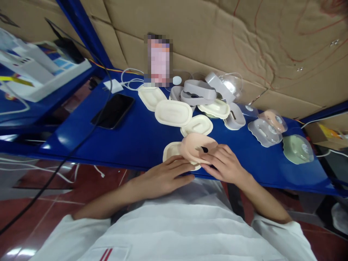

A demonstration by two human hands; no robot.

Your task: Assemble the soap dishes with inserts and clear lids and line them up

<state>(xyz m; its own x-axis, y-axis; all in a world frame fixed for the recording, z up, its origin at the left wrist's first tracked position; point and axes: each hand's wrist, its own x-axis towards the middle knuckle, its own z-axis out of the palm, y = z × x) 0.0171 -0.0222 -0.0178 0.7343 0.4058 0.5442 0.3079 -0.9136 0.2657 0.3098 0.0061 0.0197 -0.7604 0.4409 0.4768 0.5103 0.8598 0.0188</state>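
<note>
A pink oval plastic part with a dark slot rests on top of a cream tray at the front edge of the blue bench. My left hand lies flat with its fingers stretched along the near edge of the cream tray. My right hand holds the pink part's right rim, fingers curled over it. More cream trays and grey parts are heaped just behind.
A black phone lies on the bench at left, with a white charger and cables behind it. Clear-lidded finished pieces in grey, pink and green sit at right. Cardboard lines the back wall.
</note>
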